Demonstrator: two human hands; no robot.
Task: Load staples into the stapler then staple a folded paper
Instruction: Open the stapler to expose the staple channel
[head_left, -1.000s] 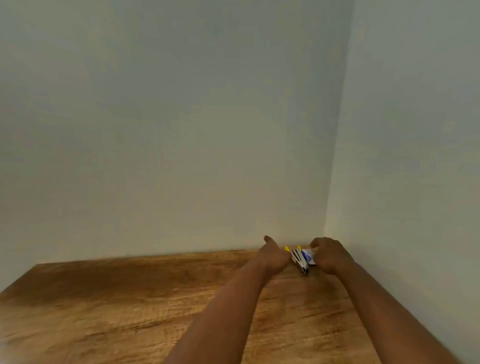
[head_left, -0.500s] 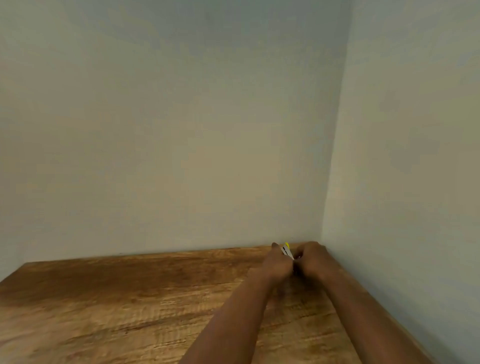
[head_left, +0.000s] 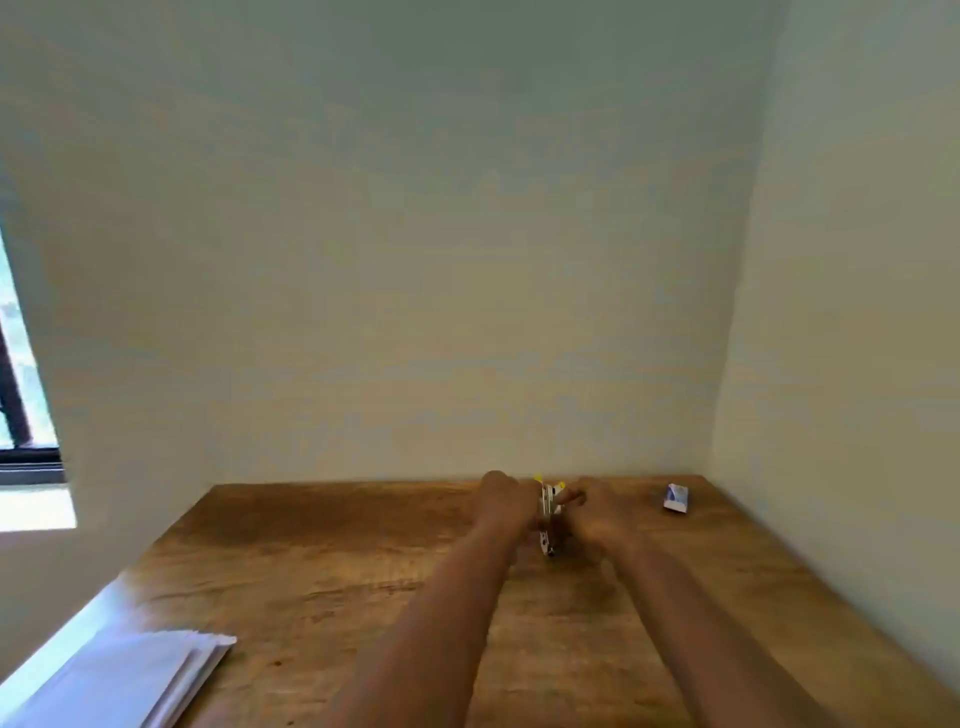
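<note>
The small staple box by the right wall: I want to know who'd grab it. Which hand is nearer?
Right. The right hand sits just left of the staple box; the left hand is farther left, beyond the stapler.

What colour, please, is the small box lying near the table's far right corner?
The small box is white with blue markings, seen in the head view, the only view; its print is too blurred to read.

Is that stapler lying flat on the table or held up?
Held up. Both hands, left and right, grip the stapler, which stands nearly on end, its lower tip near the table. Whether it's opened, cannot tell.
</note>
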